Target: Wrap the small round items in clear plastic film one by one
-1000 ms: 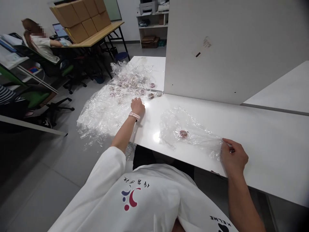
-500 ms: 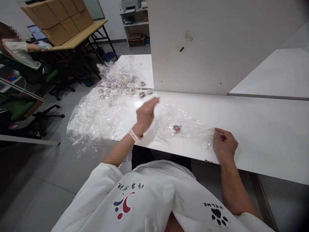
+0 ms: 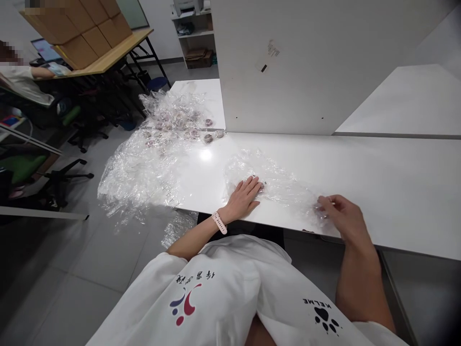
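A sheet of clear plastic film [image 3: 279,175] is spread on the white table [image 3: 406,192] in front of me. My left hand [image 3: 242,198] lies flat on its left part, fingers outstretched over a small reddish round piece [image 3: 261,186] that shows at the fingertips. At the film's right end, my right hand [image 3: 340,209] pinches the film between thumb and fingers. A dark reddish piece [image 3: 321,210] shows through the film beside those fingers; its kind I cannot make out.
A large heap of crumpled clear film [image 3: 140,163] covers the table's left end and hangs over its edge. Small round pieces [image 3: 208,138] lie among it. A white upright panel [image 3: 281,86] stands behind. Far left, a person sits by a wooden desk [image 3: 108,60] with cardboard boxes [image 3: 94,45].
My left hand has come down from the air onto the film and the round piece. My right hand has turned and raised slightly, still at the film's right end.
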`<state>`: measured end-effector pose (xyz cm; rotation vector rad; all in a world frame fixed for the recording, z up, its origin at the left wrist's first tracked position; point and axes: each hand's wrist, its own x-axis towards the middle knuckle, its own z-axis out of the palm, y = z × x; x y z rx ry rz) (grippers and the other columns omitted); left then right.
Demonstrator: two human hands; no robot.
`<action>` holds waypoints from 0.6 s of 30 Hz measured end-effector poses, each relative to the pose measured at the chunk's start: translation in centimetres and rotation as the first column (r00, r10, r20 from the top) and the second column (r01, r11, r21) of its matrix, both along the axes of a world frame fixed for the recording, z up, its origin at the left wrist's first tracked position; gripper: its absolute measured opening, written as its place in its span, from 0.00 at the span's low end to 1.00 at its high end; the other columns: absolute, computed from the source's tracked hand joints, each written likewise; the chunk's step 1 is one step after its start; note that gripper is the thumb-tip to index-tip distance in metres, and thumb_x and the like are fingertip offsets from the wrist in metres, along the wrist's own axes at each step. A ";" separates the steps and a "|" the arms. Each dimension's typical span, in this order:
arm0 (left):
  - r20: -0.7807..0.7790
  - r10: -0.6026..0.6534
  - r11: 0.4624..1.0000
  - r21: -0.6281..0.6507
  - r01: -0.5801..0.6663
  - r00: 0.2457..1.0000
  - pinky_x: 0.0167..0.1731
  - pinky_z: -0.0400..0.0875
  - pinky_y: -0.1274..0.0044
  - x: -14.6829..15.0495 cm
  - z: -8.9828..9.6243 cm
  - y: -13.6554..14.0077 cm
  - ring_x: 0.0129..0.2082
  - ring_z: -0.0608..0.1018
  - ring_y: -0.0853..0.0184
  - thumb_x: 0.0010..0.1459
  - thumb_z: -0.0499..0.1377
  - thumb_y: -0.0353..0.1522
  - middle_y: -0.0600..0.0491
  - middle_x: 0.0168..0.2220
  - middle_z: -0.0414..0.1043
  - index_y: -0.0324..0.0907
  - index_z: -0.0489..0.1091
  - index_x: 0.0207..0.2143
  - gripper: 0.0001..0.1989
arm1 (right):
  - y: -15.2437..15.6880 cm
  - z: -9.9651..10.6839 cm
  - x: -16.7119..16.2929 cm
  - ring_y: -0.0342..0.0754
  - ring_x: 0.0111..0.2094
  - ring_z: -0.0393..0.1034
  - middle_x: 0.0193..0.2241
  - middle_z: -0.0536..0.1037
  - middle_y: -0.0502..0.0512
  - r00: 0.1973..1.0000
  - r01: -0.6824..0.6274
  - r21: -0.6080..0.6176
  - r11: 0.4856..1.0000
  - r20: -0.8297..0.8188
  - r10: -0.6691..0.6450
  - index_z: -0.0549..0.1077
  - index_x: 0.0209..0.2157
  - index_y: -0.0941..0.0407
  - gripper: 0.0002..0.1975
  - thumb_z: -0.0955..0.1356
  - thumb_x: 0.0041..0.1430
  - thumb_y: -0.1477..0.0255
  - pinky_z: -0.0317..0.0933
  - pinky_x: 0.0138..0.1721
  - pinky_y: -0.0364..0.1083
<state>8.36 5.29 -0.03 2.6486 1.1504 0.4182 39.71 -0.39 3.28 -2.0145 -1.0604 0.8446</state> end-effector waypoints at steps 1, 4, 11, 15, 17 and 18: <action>0.003 -0.001 1.000 -0.013 0.001 1.000 0.68 0.47 0.59 0.0 -0.2 0.0 0.72 0.43 0.59 0.68 0.50 0.38 0.42 0.71 0.44 0.42 0.42 0.70 0.33 | 0.4 1.3 -0.5 0.48 0.29 0.71 0.32 0.79 0.56 0.988 -0.008 0.084 0.996 -0.151 0.021 0.73 0.28 0.54 0.18 0.70 0.51 0.53 0.62 0.29 0.47; 0.048 0.015 0.999 -0.047 -0.013 0.999 0.68 0.46 0.59 0.3 -0.8 0.2 0.72 0.44 0.59 0.67 0.50 0.36 0.42 0.71 0.45 0.42 0.47 0.70 0.31 | 2.0 5.5 -3.6 0.44 0.29 0.72 0.42 0.80 0.58 0.883 -0.094 0.340 0.936 -0.406 0.236 0.70 0.29 0.54 0.16 0.70 0.57 0.56 0.62 0.27 0.44; 0.560 0.250 0.921 -0.388 -0.016 0.790 0.58 0.66 0.57 -0.5 0.0 0.0 0.60 0.71 0.53 0.65 0.54 0.36 0.40 0.59 0.68 0.41 0.63 0.60 0.22 | 6.5 5.6 -15.7 0.48 0.48 0.72 0.48 0.77 0.56 0.500 -0.658 0.486 0.575 -0.289 0.816 0.72 0.36 0.54 0.14 0.65 0.65 0.58 0.67 0.46 0.49; 0.774 0.553 0.828 -0.467 -0.311 0.308 0.55 0.71 0.62 -2.4 1.1 -1.9 0.56 0.74 0.58 0.64 0.54 0.33 0.43 0.59 0.67 0.44 0.62 0.59 0.21 | 8.0 0.8 -18.8 0.53 0.53 0.68 0.47 0.77 0.57 0.489 -0.785 0.410 0.464 -0.048 0.871 0.74 0.38 0.54 0.14 0.62 0.67 0.61 0.62 0.53 0.55; 0.825 0.522 0.792 -0.374 -0.482 0.218 0.59 0.67 0.62 -3.0 1.8 -2.9 0.60 0.70 0.59 0.63 0.53 0.31 0.45 0.61 0.64 0.46 0.61 0.60 0.22 | 8.2 -0.9 -19.4 0.54 0.54 0.66 0.51 0.75 0.57 0.501 -0.816 0.383 0.433 0.094 0.860 0.75 0.42 0.53 0.13 0.62 0.67 0.64 0.59 0.57 0.59; 0.827 0.490 0.805 -0.308 -0.508 0.275 0.61 0.65 0.62 -3.2 2.2 -3.2 0.61 0.69 0.60 0.64 0.53 0.30 0.45 0.61 0.64 0.46 0.62 0.59 0.21 | 8.1 -1.5 -19.6 0.54 0.55 0.65 0.53 0.74 0.57 0.494 -0.833 0.367 0.414 0.155 0.856 0.75 0.44 0.53 0.13 0.61 0.67 0.66 0.57 0.58 0.61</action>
